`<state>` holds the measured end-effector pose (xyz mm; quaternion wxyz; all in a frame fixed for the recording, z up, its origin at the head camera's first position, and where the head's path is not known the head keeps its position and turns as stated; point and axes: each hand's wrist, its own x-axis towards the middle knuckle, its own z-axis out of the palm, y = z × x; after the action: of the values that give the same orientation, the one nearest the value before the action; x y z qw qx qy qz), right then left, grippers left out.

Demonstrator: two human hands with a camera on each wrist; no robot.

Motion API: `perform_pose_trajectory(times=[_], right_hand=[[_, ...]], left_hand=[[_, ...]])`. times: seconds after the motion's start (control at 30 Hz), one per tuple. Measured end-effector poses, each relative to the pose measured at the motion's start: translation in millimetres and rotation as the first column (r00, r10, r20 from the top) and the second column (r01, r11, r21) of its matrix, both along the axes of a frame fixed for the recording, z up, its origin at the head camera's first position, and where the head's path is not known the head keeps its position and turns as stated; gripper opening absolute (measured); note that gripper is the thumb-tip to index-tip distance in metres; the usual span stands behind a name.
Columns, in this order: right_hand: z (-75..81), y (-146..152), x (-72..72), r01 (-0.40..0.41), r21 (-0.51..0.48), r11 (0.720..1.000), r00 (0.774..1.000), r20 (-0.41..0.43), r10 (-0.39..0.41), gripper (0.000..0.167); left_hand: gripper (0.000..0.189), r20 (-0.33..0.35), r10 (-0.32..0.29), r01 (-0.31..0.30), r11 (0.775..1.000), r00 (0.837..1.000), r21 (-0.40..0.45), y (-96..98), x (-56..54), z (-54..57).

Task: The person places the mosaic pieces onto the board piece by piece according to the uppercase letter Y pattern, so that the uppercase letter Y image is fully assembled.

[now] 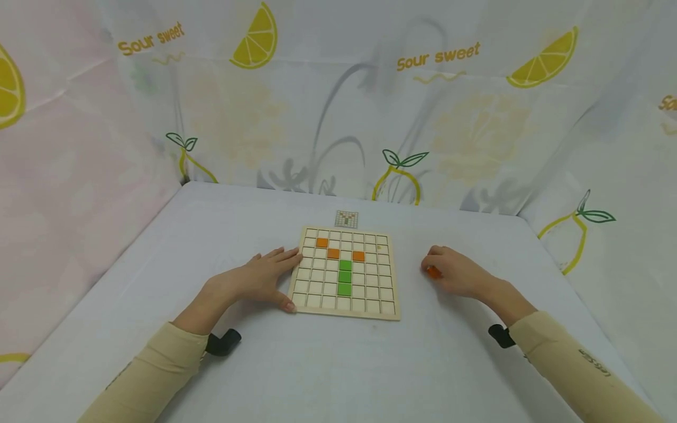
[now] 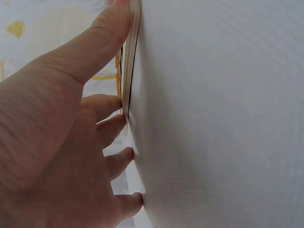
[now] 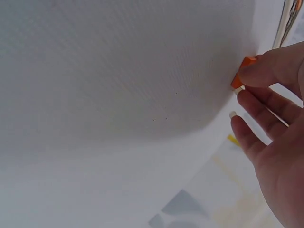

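Note:
A square wooden grid board (image 1: 328, 302) lies flat on the white table. Three orange tiles sit in its cells, one of them an orange tile (image 1: 322, 242) at the upper left, along with a column of three green tiles (image 1: 345, 276) in the middle. My left hand (image 1: 259, 277) rests at the board's left edge with fingers spread, thumb and fingertips touching the rim; the left wrist view shows the same hand (image 2: 61, 128) against the board's side. Right of the board, my right hand (image 1: 459, 273) pinches an orange tile (image 3: 243, 71) between thumb and fingers, close to the tabletop.
A small card (image 1: 346, 219) with a printed grid pattern lies just behind the board. White cloth covers the table (image 1: 338, 376). Fabric walls (image 1: 317, 117) with lemon prints stand at the back and sides.

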<state>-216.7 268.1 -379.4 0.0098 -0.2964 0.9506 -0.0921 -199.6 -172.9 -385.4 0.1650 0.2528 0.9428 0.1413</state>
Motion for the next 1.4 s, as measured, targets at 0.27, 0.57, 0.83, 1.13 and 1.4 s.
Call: perform_pose_trajectory(times=[0.27, 0.57, 0.83, 1.13, 1.4], right_hand=[[0.1, -0.5, 1.7, 0.023, 0.018, 1.000, 0.999, -0.025, -0.023, 0.034], [0.2, -2.6, 1.8, 0.054, 0.038, 0.998, 0.998, -0.014, -0.053, 0.029], [-1.8, -3.1, 1.1, 0.053, 0.046, 0.998, 0.999, -0.016, -0.052, 0.024], [-3.4, -4.4, 1.3, 0.058, 0.044, 0.997, 0.998, -0.019, -0.057, 0.024], [-3.3, -8.8, -2.5, 0.061, 0.046, 0.997, 0.998, -0.037, -0.059, 0.024]], left_hand=[[0.118, 0.005, 0.003, -0.003, 1.000, 1.000, -0.002, -0.3, -0.8, -1.0], [0.118, 0.006, 0.003, -0.003, 1.000, 1.000, -0.004, 0.0, -1.8, -1.4], [0.118, 0.012, 0.007, -0.007, 1.000, 1.000, 0.001, 0.0, -0.9, -0.8], [0.118, 0.016, 0.007, -0.007, 1.000, 1.000, 0.001, -0.4, -0.2, -0.1], [0.118, 0.015, 0.008, -0.008, 1.000, 1.000, 0.010, -0.4, 0.4, -0.4]])
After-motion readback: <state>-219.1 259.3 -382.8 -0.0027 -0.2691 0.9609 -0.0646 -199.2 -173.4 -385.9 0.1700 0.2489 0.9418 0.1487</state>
